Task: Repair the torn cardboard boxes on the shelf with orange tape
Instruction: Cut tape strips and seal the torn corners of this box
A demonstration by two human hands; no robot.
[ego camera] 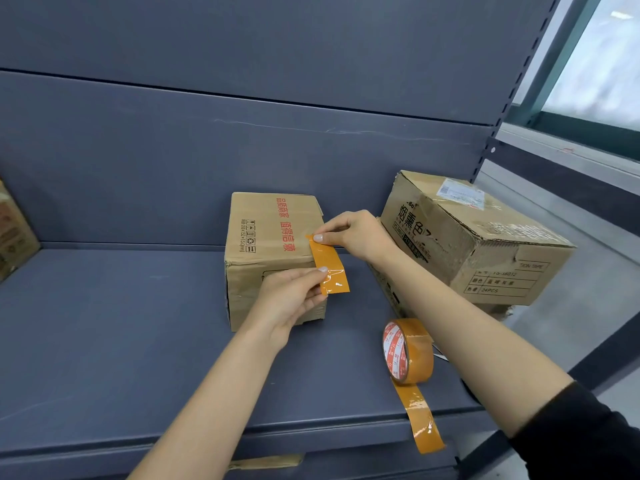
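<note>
**Tape strip poised over the small box's corner**

Nearest the camera, a roll of orange packing tape [408,351] stands on edge on the dark blue-grey metal shelf [121,341], its loose tail hanging over the shelf's front lip. Just beyond it, the left hand [291,299] pinches the lower end of a cut strip of orange tape [329,265], while the right hand [353,233] pinches the upper end against the top of the small brown cardboard box with red lettering [266,251]. The strip's long axis runs from the box's top down over its upper right front corner, between the two hands; its lower part looks not yet stuck down. Smoothing it probably falls to the left hand, which sits lower. Further right, a larger battered cardboard box [485,244] lies tilted on another box.
</note>
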